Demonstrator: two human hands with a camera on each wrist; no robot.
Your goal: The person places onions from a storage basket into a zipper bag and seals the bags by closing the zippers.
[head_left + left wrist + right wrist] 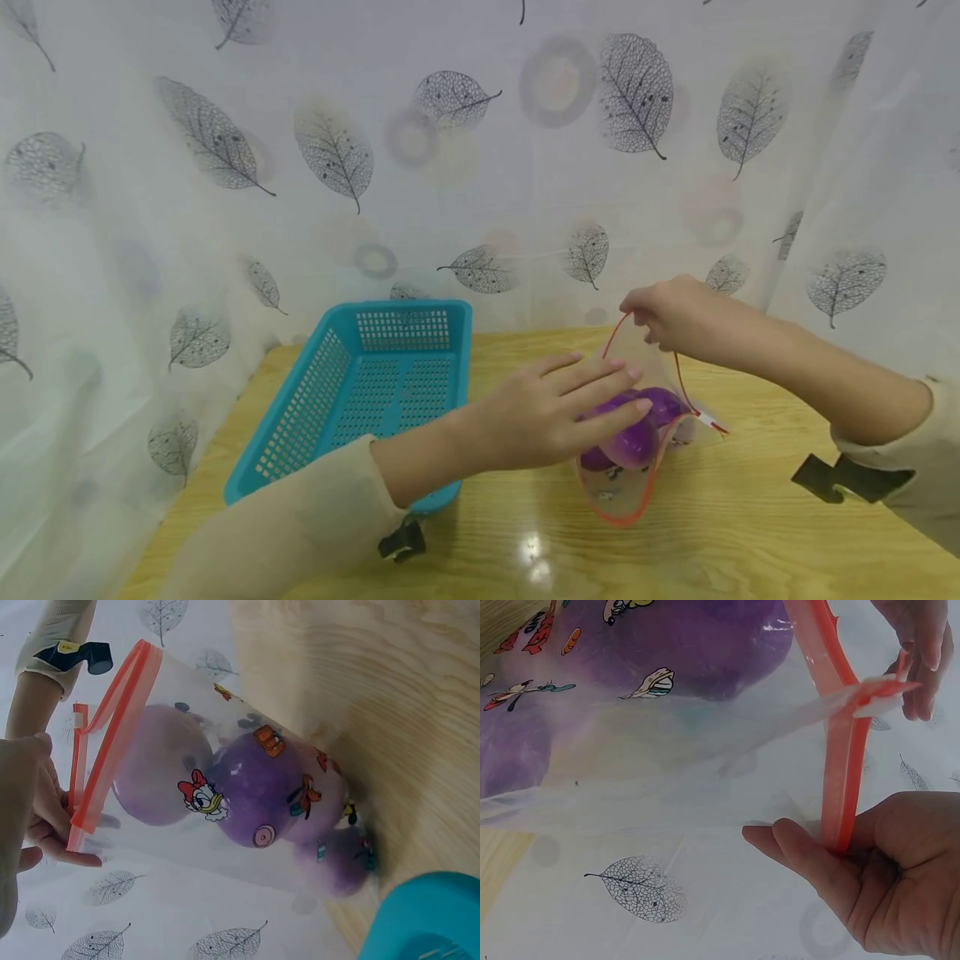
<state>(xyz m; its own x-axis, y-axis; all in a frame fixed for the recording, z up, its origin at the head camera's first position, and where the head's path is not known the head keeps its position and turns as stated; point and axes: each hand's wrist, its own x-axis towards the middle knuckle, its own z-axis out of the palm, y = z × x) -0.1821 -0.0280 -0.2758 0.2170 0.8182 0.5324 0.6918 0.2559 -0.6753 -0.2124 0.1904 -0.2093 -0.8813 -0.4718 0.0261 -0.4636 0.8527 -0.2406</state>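
Note:
A clear zip bag (613, 503) with an orange-red zip rim and cartoon prints stands on the table with its mouth gaping. Several purple balls (633, 442) are inside it; the left wrist view shows lighter and darker balls (255, 787) through the film. My right hand (682, 315) pinches the far part of the rim and holds it up. In the right wrist view, the thumb and fingers of the right hand (900, 877) grip the zip strip (838, 787). My left hand (543, 412), fingers straight, is over the bag's mouth beside the balls; whether it touches them cannot be told.
A blue-green plastic basket (463, 350) with perforated walls stands on the wooden table (495, 533), left of the bag and partly behind the left forearm. A white curtain with leaf prints (480, 192) hangs behind the table.

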